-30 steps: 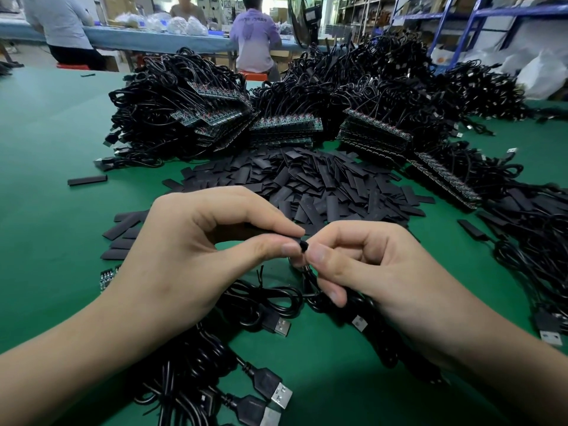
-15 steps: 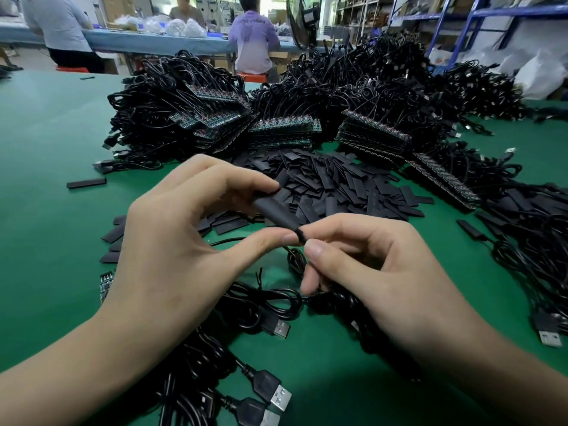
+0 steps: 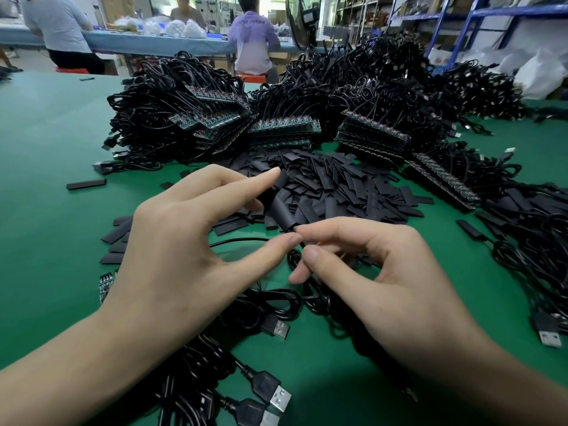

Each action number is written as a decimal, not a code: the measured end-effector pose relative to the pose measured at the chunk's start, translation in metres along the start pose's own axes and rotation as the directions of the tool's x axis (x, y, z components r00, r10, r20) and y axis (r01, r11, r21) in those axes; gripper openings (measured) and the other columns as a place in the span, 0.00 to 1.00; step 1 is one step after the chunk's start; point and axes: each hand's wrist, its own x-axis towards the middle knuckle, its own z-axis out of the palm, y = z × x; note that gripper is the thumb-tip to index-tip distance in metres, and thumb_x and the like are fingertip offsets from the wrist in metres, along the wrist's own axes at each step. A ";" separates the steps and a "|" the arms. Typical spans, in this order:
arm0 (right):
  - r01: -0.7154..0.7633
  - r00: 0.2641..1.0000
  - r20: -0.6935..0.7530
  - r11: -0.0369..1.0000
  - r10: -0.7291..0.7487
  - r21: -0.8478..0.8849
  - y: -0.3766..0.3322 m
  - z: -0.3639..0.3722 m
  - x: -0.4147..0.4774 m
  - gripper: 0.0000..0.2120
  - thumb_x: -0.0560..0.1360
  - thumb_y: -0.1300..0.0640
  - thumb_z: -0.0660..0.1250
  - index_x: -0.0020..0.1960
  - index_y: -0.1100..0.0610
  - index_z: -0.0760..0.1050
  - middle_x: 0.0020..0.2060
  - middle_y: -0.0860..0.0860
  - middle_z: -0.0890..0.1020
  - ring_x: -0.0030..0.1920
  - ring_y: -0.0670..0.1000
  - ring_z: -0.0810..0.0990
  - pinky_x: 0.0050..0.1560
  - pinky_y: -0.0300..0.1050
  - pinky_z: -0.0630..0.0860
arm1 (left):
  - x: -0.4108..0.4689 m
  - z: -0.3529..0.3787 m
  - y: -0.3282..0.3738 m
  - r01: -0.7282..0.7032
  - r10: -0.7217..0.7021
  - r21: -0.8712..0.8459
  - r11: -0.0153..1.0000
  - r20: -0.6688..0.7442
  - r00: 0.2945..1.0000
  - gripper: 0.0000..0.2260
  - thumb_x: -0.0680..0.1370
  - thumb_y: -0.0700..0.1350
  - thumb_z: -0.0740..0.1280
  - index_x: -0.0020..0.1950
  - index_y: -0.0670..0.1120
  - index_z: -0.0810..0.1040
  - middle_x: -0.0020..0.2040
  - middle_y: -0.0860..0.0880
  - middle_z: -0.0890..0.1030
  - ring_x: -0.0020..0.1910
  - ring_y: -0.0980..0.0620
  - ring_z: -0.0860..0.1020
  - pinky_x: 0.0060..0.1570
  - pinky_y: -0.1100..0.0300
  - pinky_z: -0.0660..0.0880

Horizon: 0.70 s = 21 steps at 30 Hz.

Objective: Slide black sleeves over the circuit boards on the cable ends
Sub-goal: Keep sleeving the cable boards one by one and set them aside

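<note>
In the head view, at frame centre, the left hand holds a black sleeve between thumb and fingers, with the index finger straight. The right hand pinches the cable at the sleeve's lower end. A pile of loose sleeves lies just behind on the green table.

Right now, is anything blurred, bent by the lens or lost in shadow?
Head view: left hand, right hand and the matte black tubular sleeve between them are sharp. Head view: that sleeve barely stands out from the pile of flat black sleeves behind. Head view: the wide lens tilts the blue metal shelf posts. Head view: soft shadow darkens the green table at the bottom.
</note>
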 end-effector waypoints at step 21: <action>-0.171 0.985 0.070 0.936 0.157 0.308 -0.008 -0.021 0.006 0.07 0.79 0.59 0.69 0.51 0.50 0.85 0.31 0.51 0.82 0.24 0.46 0.74 0.21 0.41 0.71 | 0.008 -0.003 -0.012 0.058 -0.043 -0.142 0.988 0.106 0.993 0.27 0.74 0.57 0.73 0.72 0.54 0.75 0.58 0.60 0.82 0.60 0.59 0.80 0.59 0.63 0.76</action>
